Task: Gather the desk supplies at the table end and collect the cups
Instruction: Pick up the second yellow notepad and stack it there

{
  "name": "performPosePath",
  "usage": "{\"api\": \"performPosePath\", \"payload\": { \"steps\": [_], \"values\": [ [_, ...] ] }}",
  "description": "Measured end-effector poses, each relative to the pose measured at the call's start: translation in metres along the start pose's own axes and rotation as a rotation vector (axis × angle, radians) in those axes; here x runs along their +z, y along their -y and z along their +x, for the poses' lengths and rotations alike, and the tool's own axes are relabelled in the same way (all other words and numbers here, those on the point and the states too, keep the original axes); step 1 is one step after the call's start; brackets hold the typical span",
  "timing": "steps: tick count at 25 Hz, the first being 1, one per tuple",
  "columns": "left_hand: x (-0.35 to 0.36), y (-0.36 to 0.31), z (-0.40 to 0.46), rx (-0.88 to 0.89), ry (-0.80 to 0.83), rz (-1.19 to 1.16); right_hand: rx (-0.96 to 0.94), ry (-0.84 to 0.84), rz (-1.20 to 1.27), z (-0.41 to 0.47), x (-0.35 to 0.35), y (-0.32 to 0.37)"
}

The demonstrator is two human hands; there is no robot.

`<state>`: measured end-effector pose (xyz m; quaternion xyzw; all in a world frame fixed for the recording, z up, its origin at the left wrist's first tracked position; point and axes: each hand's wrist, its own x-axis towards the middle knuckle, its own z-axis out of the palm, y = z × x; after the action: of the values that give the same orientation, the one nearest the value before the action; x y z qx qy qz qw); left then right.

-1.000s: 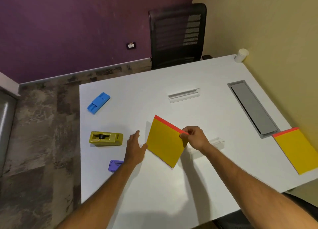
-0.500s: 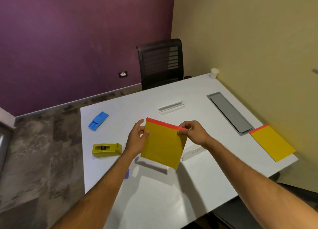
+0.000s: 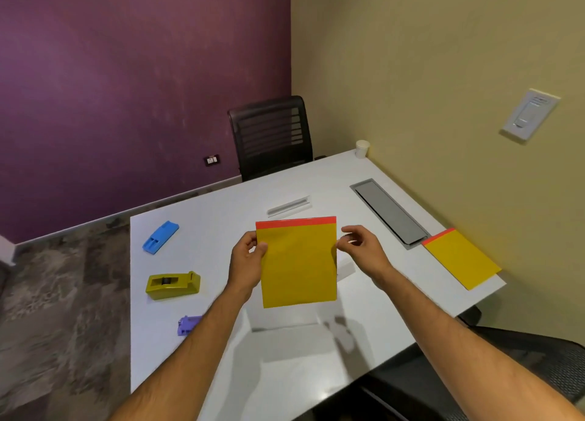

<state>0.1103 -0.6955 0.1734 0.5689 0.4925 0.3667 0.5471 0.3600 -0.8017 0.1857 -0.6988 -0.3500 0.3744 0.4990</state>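
Holding a yellow notepad (image 3: 297,262) with a red top strip upright above the white table (image 3: 285,357), your left hand (image 3: 245,262) grips its left edge, thumb on the front face and fingers curled behind. Your right hand (image 3: 361,251) sits at the pad's right edge with fingers loosely curled; whether its thumb and forefinger actually pinch the pad, you cannot tell from this view. Both forearms reach forward from the near edge of the table, wrists raised, the pad lifted clear of the surface and casting a shadow below it.

Relative to the held notepad: a clear acrylic holder (image 3: 289,206) lies just beyond it; a second yellow notepad (image 3: 462,259) lies to its right, at the table's edge, beside a grey cable tray (image 3: 391,213). To its left sit a blue stapler (image 3: 160,237), an olive tape dispenser (image 3: 172,284) and a small purple object (image 3: 189,324), partly hidden by your left forearm. A white paper cup (image 3: 362,148) stands at the far corner, near a black mesh chair (image 3: 270,135).
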Motion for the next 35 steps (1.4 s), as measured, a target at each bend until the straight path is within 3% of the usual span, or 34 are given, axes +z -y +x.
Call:
{"api": "performPosePath", "payload": {
  "steps": [3, 8, 12, 19, 24, 35],
  "values": [
    [0.029, -0.003, -0.023, -0.033, -0.031, -0.049, 0.104, -0.006, 0.021, -0.031, -0.041, -0.023],
    [0.086, -0.007, -0.063, -0.048, -0.063, -0.144, 0.306, 0.122, 0.101, -0.07, -0.096, -0.055],
    [0.127, -0.013, -0.083, -0.079, -0.078, -0.217, 0.318, 0.14, 0.116, -0.088, -0.126, -0.075],
    [0.196, -0.017, -0.079, -0.176, -0.033, -0.205, 0.32, -0.029, 0.21, -0.087, -0.193, -0.098],
    [0.253, -0.016, -0.047, -0.236, 0.111, -0.231, 0.347, -0.205, 0.282, -0.07, -0.247, -0.112],
    [0.383, 0.001, 0.002, -0.27, 0.304, -0.04, 0.475, -0.509, 0.288, -0.032, -0.353, -0.159]
  ]
}}
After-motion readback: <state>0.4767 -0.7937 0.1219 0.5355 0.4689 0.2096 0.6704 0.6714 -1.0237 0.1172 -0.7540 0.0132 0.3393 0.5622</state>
